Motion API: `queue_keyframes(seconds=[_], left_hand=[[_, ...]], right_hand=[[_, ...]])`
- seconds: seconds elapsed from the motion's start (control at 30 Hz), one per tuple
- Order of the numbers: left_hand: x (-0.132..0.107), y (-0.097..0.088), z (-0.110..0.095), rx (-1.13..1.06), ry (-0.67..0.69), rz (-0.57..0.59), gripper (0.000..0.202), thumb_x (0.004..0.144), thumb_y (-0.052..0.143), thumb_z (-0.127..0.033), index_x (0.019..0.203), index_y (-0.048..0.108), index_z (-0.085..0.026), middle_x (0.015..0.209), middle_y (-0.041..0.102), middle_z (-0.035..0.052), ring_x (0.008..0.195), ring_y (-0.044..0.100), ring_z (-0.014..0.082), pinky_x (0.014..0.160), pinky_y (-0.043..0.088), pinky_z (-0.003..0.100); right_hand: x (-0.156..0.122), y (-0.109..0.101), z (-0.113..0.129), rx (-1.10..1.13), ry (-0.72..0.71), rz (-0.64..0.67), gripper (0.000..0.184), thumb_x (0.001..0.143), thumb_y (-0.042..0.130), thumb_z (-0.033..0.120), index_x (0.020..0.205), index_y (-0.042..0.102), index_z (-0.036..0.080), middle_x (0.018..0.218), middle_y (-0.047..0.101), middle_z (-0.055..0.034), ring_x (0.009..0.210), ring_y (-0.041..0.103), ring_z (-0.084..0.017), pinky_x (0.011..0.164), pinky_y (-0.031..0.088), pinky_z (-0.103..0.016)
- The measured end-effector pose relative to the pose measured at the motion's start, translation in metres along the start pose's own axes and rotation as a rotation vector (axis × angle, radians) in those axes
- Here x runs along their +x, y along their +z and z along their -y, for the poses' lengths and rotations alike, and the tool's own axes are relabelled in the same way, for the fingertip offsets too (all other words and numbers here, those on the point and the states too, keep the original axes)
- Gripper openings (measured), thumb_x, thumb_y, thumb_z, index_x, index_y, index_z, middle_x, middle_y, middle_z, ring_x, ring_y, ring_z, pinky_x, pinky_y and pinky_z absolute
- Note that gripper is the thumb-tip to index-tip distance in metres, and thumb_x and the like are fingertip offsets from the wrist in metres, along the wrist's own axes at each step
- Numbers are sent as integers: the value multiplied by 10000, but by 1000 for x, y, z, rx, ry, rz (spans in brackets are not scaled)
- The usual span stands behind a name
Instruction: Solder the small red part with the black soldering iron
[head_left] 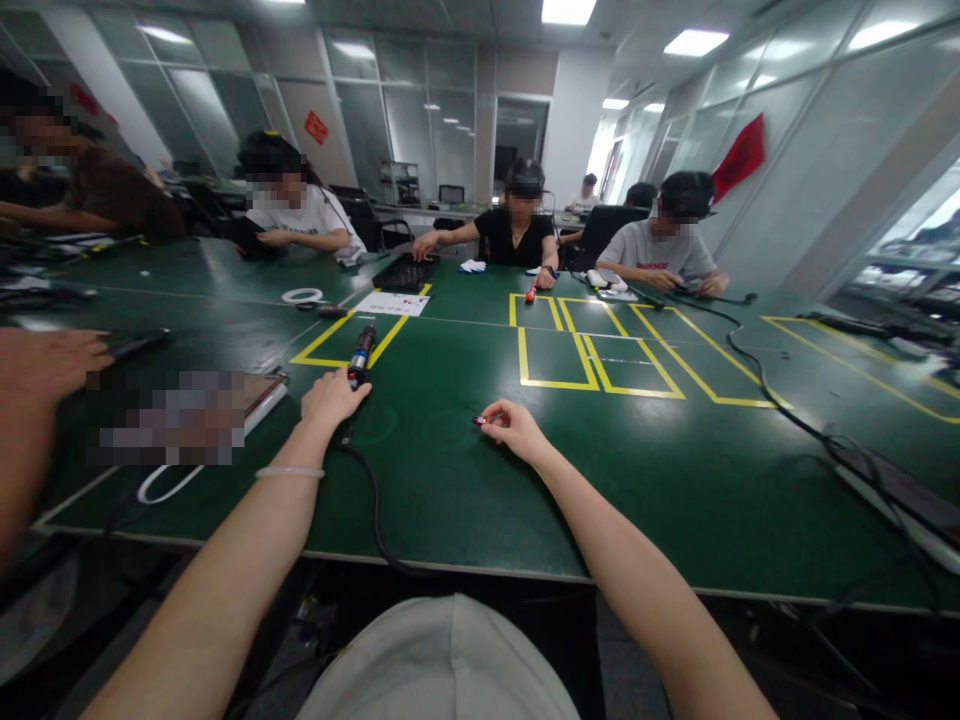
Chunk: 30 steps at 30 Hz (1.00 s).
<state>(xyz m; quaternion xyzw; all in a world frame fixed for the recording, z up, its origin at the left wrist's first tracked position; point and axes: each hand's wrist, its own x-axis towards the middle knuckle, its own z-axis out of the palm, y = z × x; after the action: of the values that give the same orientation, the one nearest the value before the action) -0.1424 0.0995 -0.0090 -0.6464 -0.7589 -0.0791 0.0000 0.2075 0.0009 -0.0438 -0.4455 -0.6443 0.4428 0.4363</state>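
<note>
My left hand [330,397] rests on the green table [480,480] with its fingers closed round the near end of a corded electric screwdriver [361,355], which lies pointing away from me. A black cable [371,500] runs from it back over the table's near edge. My right hand [511,425] lies a little to the right, pinching a small red and dark part [478,420] between thumb and fingertips just above the tabletop. A pale bracelet [289,471] circles my left wrist.
Yellow tape boxes [570,355] mark the table ahead. A notebook [259,392] lies at my left, beside another person's arm [30,400]. Several people sit along the far side with a black tray [405,272] and papers. Black cables [757,375] cross the right.
</note>
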Motion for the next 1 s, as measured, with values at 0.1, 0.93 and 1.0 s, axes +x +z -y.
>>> queue_keyframes(seconds=[0.1,0.93,1.0], left_hand=[[1,0,-1,17,4,6,671,855,420,-631,1315,491,-148,1252,598,215,1119,574,392,840,483,477],[-84,-3,-93,-15,399,89,543,810,514,-470,1250,497,-153,1251,565,177,1123,565,328,867,488,418],[-97,0,-109,-36,469,86,540,817,516,-440,1277,470,-163,1284,556,166,1146,557,314,887,478,401]], right_hand=[[0,0,0,-23,-4,10,206,729,696,243,891,607,153,591,575,48,505,522,-88,508,397,-203],[2,3,-9,-62,-14,-38,271,737,704,366,905,627,168,633,576,32,538,490,-101,514,384,-217],[2,4,-9,-55,-35,-42,265,740,698,360,905,613,171,667,588,25,541,482,-100,519,389,-222]])
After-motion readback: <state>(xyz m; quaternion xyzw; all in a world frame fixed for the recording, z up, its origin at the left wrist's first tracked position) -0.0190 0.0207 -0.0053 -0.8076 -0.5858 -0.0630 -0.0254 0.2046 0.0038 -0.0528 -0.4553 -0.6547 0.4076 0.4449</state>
